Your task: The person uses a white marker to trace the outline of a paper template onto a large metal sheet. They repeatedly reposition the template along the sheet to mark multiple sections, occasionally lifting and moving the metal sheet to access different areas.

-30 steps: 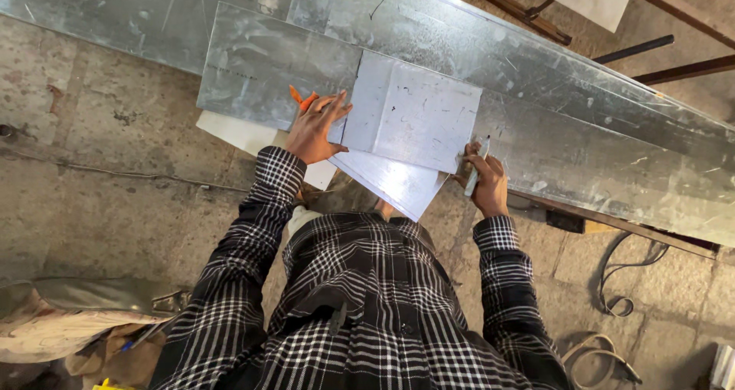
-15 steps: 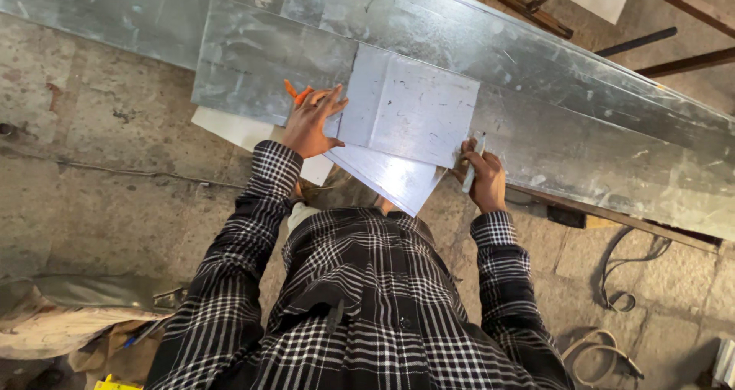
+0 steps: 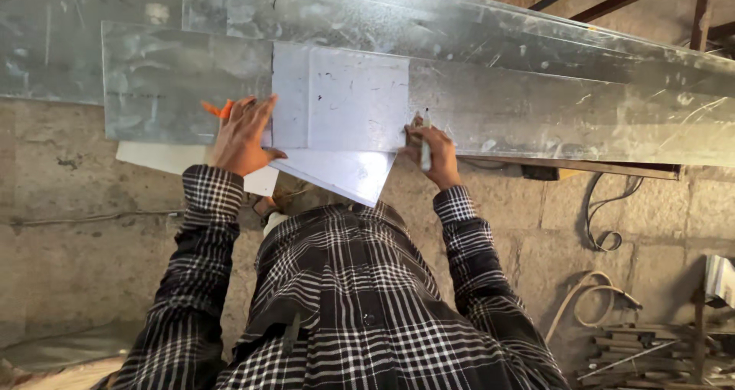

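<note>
A pale grey rectangular metal template (image 3: 344,99) lies on a long galvanised steel sheet (image 3: 536,107) spread over the floor. My left hand (image 3: 243,133) presses flat on the template's left edge, fingers spread, next to an orange-handled tool (image 3: 217,110) lying on the sheet. My right hand (image 3: 430,149) grips a slim marker (image 3: 425,141) upright against the template's right edge. Both arms wear a black and white checked shirt. A pointed second piece (image 3: 348,174) sticks out from under the template toward me.
More steel sheets (image 3: 84,22) overlap at the far left. A white panel (image 3: 161,159) pokes out under the sheet. The floor is rough concrete (image 3: 84,237). Cables (image 3: 605,221), a hose loop and metal scraps (image 3: 651,352) lie at the right.
The view has swung so the sheets now run level. My left hand has shifted to the template's left edge, and my right hand has raised the marker against its right edge.
</note>
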